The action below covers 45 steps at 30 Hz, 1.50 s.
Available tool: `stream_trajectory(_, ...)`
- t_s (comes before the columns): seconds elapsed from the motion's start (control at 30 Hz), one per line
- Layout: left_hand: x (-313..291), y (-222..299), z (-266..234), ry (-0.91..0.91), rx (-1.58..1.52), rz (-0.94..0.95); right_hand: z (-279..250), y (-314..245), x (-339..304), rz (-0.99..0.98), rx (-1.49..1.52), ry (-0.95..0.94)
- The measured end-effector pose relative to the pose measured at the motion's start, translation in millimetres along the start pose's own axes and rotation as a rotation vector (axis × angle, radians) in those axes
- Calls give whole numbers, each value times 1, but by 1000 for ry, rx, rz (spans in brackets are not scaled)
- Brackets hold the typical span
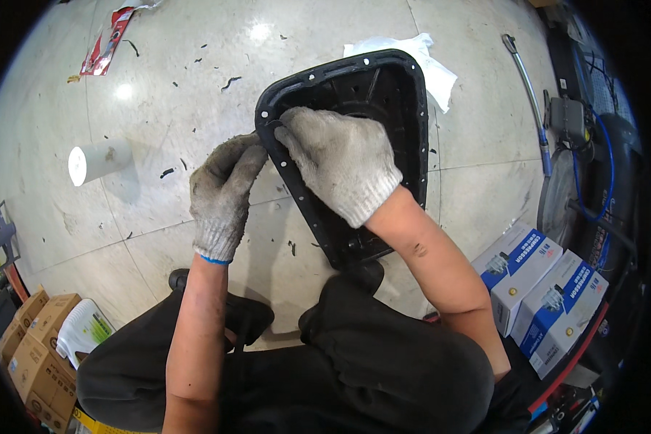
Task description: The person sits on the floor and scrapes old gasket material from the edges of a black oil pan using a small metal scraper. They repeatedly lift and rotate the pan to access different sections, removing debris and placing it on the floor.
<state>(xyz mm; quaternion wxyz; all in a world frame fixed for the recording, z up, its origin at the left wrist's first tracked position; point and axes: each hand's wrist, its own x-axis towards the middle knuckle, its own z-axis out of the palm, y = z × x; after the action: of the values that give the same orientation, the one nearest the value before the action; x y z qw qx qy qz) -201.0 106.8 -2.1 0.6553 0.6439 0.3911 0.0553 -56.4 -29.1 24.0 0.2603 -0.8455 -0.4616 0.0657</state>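
A black oil pan (394,105) is tilted in front of me, its hollow side up and bolt holes along its flange. My left hand (228,184), in a soiled knit glove, grips the pan's left edge with the fingers partly hidden behind it. My right hand (343,159), also gloved, reaches over the hollow. Its bent fingers press together against the flange near the upper left corner, and whatever lies under the fingertips is hidden. Black shreds (230,83) are scattered over the floor beyond and beside the pan.
A white cylinder (100,160) lies at left, a red package (108,40) beyond it. White paper (437,76) sticks out behind the pan. At right are a long-handled wrench (532,101), a blue hose (611,170) and boxes (560,311); cartons (43,362) and a white jug (83,329) stand lower left.
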Motion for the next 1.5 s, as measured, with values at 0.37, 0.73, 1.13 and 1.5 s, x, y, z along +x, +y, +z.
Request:
stream_trajectory(0.37, -1, -6, 1, 46, -66, 22, 0, -1, -17, 56, 14, -123)
stream_trajectory(0.73, -2, -4, 3, 51, 4, 38, 15, -14, -50, 299, 187, -121)
stream_trajectory(1.13, -18, -13, -3, 51, -17, -161, 17, -40, -46, 537, 335, -322)
stream_trajectory(1.5, -76, -26, 78, 193, -478, -287, -8, -24, -87, 573, 509, -113)
